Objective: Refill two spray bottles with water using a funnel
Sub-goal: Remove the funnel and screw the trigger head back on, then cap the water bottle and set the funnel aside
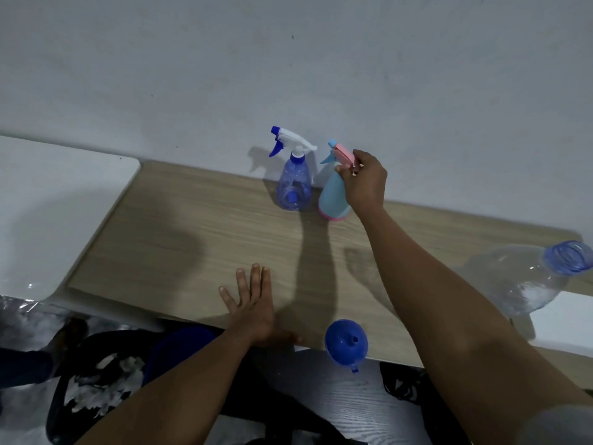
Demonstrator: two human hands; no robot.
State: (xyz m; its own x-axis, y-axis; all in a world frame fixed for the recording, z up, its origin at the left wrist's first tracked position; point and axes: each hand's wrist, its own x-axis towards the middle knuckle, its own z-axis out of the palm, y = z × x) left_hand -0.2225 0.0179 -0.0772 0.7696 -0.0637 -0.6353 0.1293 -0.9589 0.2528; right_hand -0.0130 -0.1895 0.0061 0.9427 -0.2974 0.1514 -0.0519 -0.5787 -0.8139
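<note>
Two spray bottles stand upright near the wall on a wooden table (179, 239). One is clear blue with a white and blue trigger head (294, 184). Just to its right is a light blue bottle with a pink head and pink base (332, 194). My right hand (365, 181) reaches across the table, its fingers closed around that bottle's neck under the pink head. My left hand (253, 306) lies flat and open on the table's near edge. A blue funnel (346, 343) sits at the near edge, right of my left hand. An open clear water bottle (532, 277) stands at the far right.
A white surface (54, 213) adjoins the table on the left. A pale wall (288, 75) runs right behind the spray bottles. Below the near edge are a dark chair and a dark wood-grain floor (340, 403). A white panel (564, 319) lies at the right edge.
</note>
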